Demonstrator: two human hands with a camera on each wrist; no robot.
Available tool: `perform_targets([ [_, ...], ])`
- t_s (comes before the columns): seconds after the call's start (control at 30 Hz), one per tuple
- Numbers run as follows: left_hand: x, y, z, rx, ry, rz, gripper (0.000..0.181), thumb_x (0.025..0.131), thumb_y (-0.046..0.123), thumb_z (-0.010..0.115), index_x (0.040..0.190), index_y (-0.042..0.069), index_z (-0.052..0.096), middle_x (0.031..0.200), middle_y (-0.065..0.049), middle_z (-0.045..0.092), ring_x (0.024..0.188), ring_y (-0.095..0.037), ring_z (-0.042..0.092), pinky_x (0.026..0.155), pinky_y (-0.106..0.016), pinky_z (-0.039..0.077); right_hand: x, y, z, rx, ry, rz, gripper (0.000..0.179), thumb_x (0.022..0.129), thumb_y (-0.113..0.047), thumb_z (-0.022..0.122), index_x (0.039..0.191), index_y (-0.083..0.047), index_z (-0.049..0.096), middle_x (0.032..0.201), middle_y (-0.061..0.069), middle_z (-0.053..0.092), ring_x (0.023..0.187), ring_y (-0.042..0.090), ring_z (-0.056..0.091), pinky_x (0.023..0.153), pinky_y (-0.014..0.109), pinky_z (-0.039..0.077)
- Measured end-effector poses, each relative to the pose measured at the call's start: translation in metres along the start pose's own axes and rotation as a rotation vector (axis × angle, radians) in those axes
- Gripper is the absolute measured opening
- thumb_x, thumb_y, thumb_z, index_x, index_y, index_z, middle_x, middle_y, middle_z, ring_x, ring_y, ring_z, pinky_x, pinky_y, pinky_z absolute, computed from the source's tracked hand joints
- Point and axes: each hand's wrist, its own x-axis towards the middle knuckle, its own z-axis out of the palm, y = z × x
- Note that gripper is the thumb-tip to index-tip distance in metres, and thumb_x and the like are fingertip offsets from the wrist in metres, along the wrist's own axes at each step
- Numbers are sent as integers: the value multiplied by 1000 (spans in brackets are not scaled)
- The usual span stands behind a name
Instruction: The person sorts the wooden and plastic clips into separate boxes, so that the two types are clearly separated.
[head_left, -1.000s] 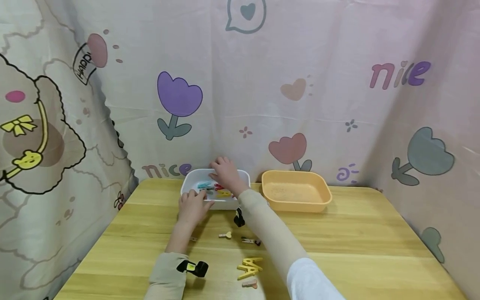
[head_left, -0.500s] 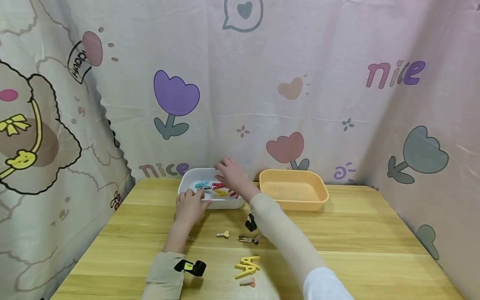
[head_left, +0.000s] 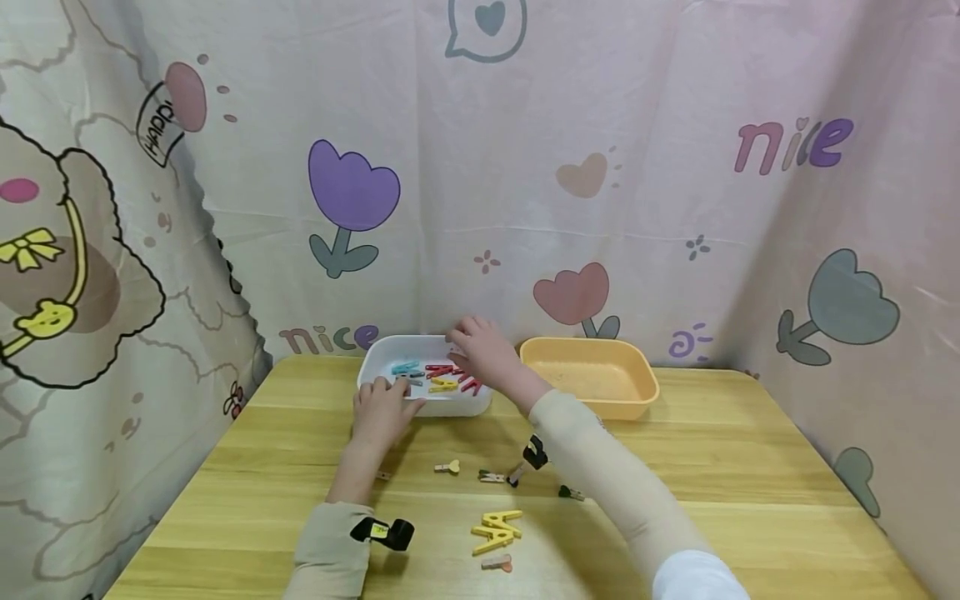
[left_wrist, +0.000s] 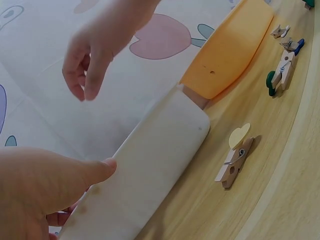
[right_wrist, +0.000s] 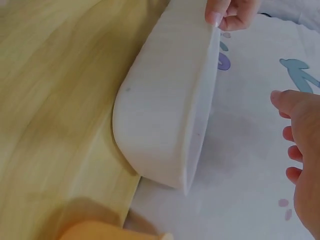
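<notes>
My left hand (head_left: 381, 412) grips the near left rim of a white plastic tub (head_left: 457, 407), thumb (left_wrist: 102, 171) against its outer wall in the left wrist view. Inside lie blue clothespins (head_left: 405, 367), red clothespins (head_left: 438, 370) and yellow clothespins (head_left: 443, 386). Above the tub's right end is my right hand (head_left: 487, 354), its fingers loosely bent. Nothing shows between those fingers in either the left wrist view or the right wrist view. The left fingertips reach over the rim, partly out of sight.
A yellow-orange tub (head_left: 633, 408) stands right of the white one. Nearer on the table lie a yellow heart clip (head_left: 447, 467), a green-tipped wooden clip (head_left: 491, 477), a dark-tipped one (head_left: 514, 475), another green one (head_left: 572, 493), yellow clothespins (head_left: 497, 533) and a pink heart clip (head_left: 497, 563).
My right hand has moved right, from over the middle of the white tub to its right end, uncovering more red clothespins and a green clip on the table. The left hand has stayed put.
</notes>
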Motion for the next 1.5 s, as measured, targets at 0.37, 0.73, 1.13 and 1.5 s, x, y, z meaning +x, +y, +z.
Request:
perform_targets([
  [0.37,1,1,1,-6,4,-1,39,92,44,63,111,10,63,110,-22,56,104,-41,45,94,-55,33,-30,10,-24,-24,37,-35,25,92,-29,67,114,-16,67,110,3,59,106,21,51,91,36,43],
  [0.73,-1,2,2,-24,1,-8,38,92,42,64,110,9,63,110,-22,56,105,-41,44,94,-55,33,-74,15,-41,-14,142,-74,23,87,-24,73,107,-13,68,103,4,60,100,22,53,88,38,43],
  [1.13,0,1,0,-14,-3,-9,39,93,45,62,111,10,62,111,-23,55,105,-42,44,94,-55,33,-114,16,-46,-30,215,-79,21,79,-22,81,94,-13,69,94,3,58,88,22,53,77,38,44],
  [1.5,-1,0,1,-1,-6,-14,39,93,45,61,110,11,62,112,-23,55,106,-42,44,94,-55,33,-154,-3,-41,-4,123,-120,22,81,-29,79,97,-18,69,96,-2,59,87,16,51,74,32,43],
])
